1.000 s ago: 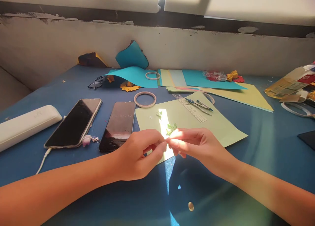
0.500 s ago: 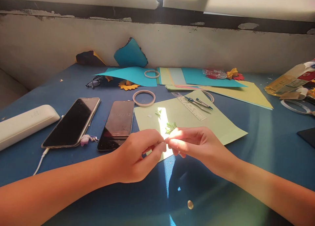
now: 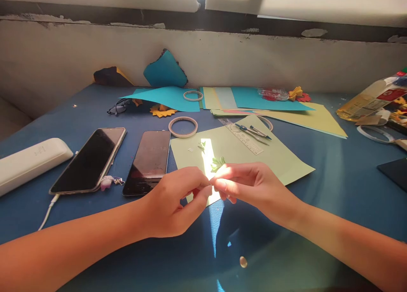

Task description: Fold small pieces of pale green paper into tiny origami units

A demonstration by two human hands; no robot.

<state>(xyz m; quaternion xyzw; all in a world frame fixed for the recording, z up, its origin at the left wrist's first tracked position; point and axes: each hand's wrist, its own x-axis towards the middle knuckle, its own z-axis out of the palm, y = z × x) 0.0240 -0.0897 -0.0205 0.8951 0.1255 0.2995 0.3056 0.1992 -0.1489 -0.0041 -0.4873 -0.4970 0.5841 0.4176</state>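
My left hand [image 3: 181, 201] is closed in a pinch, its thumb and forefinger meeting the fingertips of my right hand [image 3: 251, 184]. The right fingers are pinched too. From behind them a small light-green paper piece with leaf-like points [image 3: 218, 163] sticks out in the sunlight; the pinched part is hidden. Both hands are over the near edge of a pale green sheet [image 3: 282, 160]. On that sheet lie a tiny green scrap [image 3: 202, 146], a clear ruler [image 3: 243, 139] and a pair of compasses [image 3: 252, 133].
Left of my hands lie two phones [image 3: 90, 160] [image 3: 149, 156] and a white case [image 3: 34, 162]. Tape rolls [image 3: 183, 135] [image 3: 193, 99], blue paper [image 3: 159, 98] and yellow paper flowers [image 3: 163, 110] lie further back. A bottle of yellow liquid [image 3: 359, 101] leans at the right.
The whole view has shifted slightly to the left. My hands stay pinched together in nearly the same pose, and the green piece shows at a slightly different angle.
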